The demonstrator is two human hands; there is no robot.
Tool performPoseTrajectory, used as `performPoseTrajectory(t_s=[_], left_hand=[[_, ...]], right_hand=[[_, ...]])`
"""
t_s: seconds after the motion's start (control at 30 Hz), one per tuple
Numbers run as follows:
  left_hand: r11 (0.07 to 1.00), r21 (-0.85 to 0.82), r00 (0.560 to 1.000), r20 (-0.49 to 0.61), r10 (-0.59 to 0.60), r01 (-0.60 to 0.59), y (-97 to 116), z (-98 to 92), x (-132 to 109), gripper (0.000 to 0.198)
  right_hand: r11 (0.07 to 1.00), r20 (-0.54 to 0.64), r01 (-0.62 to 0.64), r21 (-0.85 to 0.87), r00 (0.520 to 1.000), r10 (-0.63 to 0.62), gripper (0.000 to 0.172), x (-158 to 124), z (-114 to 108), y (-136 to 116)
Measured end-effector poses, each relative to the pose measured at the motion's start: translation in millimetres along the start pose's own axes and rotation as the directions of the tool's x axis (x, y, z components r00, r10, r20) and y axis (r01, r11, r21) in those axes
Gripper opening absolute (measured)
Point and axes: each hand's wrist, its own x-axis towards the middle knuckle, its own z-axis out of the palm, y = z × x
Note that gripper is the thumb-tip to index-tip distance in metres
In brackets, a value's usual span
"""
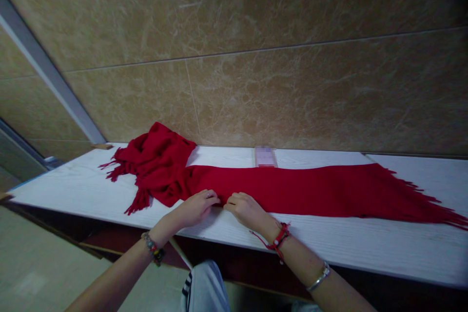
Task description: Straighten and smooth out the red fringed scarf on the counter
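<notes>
A long red scarf [314,189] with fringed ends lies along a white tabletop [358,241]. Its right half is spread flat; its left end is bunched in a heap [155,161] near the wall. My left hand [197,206] and my right hand [245,208] sit side by side at the scarf's near edge, around the middle of its length. Both hands have their fingers curled and pinched on that edge of the fabric. Bracelets circle both wrists.
A brown marble-tiled wall [292,87] rises right behind the table. A small blurred pinkish card [265,156] lies at the table's back edge beyond the scarf. A metal door frame [47,70] slants at the left. My knee [204,287] shows below the table's front edge.
</notes>
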Motion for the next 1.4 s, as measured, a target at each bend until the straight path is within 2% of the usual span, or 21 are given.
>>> performPoseTrajectory(t_s=[0.13,0.27,0.33,0.43,0.5,0.6,0.63,0.67,0.77,0.8,0.87,0.93,0.97,1.0,1.03,1.1,1.17,1.23,1.33,1.37,1.4], left_hand=[[0.990,0.093,0.993,0.041,-0.114,0.109,-2.8,-0.8,4.9,0.038],[0.916,0.248,0.943,0.023,-0.332,0.316,-6.6,1.6,6.1,0.042],[0.927,0.235,0.951,0.036,-0.308,0.291,-4.0,2.4,6.6,0.043],[0.983,0.130,0.987,0.077,-0.143,0.133,0.1,3.8,8.9,0.043],[0.975,0.134,0.979,0.076,-0.187,0.175,-0.7,5.0,11.3,0.046],[0.897,0.238,0.918,0.050,-0.394,0.373,-5.5,6.4,14.8,0.053],[0.885,0.255,0.908,0.050,-0.415,0.390,-7.0,6.7,15.7,0.054],[0.894,0.253,0.916,0.061,-0.397,0.370,-8.2,7.0,16.5,0.054],[0.957,0.188,0.964,0.102,-0.245,0.223,-10.9,7.7,17.7,0.054],[0.957,0.183,0.964,0.101,-0.245,0.224,-12.0,7.9,17.9,0.056],[0.909,0.229,0.925,0.068,-0.373,0.349,-14.6,7.8,18.6,0.058],[0.818,0.292,0.851,0.028,-0.525,0.495,-16.5,7.4,20.0,0.058],[0.794,0.303,0.830,0.017,-0.557,0.527,-16.8,7.3,20.9,0.057],[0.807,0.294,0.840,0.023,-0.542,0.513,-16.6,7.3,21.9,0.057],[0.852,0.264,0.877,0.043,-0.479,0.452,-16.0,7.6,22.8,0.057],[0.951,0.169,0.958,0.078,-0.274,0.259,-15.2,9.1,24.3,0.055],[0.984,0.115,0.987,0.067,-0.144,0.136,-16.9,11.5,25.1,0.052],[0.965,0.144,0.974,0.022,-0.226,0.221,-21.7,14.0,25.4,0.051],[0.877,0.211,0.901,-0.050,-0.431,0.431,-29.3,15.9,26.2,0.052],[0.879,0.208,0.902,-0.048,-0.429,0.429,-30.3,16.0,26.9,0.052],[0.906,0.188,0.924,-0.030,-0.380,0.379,-30.4,15.9,27.8,0.051]], right_hand=[[1.000,0.018,-0.002,0.005,1.000,0.002,0.013,0.5,-0.1,0.5],[1.000,0.022,-0.004,0.000,1.000,0.004,0.012,0.6,0.9,0.9],[1.000,0.016,-0.003,0.003,1.000,0.003,0.011,0.6,1.3,0.9],[1.000,0.006,0.002,0.013,1.000,-0.002,0.013,0.8,0.8,0.8],[1.000,0.007,0.002,0.016,1.000,-0.002,0.013,0.9,0.1,0.8],[1.000,0.017,0.003,0.009,1.000,-0.003,0.012,1.1,-0.4,0.9],[1.000,0.019,0.004,0.007,1.000,-0.004,0.012,1.0,-0.4,0.9],[1.000,0.016,0.005,0.006,1.000,-0.005,0.012,0.9,-0.3,1.0],[1.000,0.005,0.008,0.009,1.000,-0.008,0.014,0.6,-0.2,1.1],[1.000,0.004,0.008,0.011,1.000,-0.008,0.014,0.5,-0.3,1.0],[1.000,0.006,0.005,0.016,1.000,-0.005,0.013,0.5,-0.9,1.0],[1.000,0.012,0.002,0.023,1.000,-0.002,0.014,0.6,-1.7,1.0],[1.000,0.018,0.002,0.028,1.000,-0.002,0.015,0.7,-2.1,1.1],[0.999,0.024,0.002,0.032,1.000,-0.003,0.015,0.8,-2.3,1.2],[0.999,0.029,0.003,0.034,1.000,-0.004,0.016,0.9,-2.4,1.4],[0.999,0.028,0.005,0.037,1.000,-0.006,0.017,1.0,-2.2,1.6],[0.999,0.018,0.008,0.034,1.000,-0.009,0.017,1.0,-2.0,1.5],[1.000,0.008,0.008,0.028,1.000,-0.008,0.016,0.9,-2.0,1.2],[1.000,-0.001,0.008,0.016,1.000,-0.008,0.013,0.8,-1.9,1.0],[1.000,-0.002,0.011,0.014,1.000,-0.011,0.013,0.8,-1.7,1.2],[1.000,-0.004,0.013,0.013,1.000,-0.013,0.013,0.8,-1.4,1.4]])
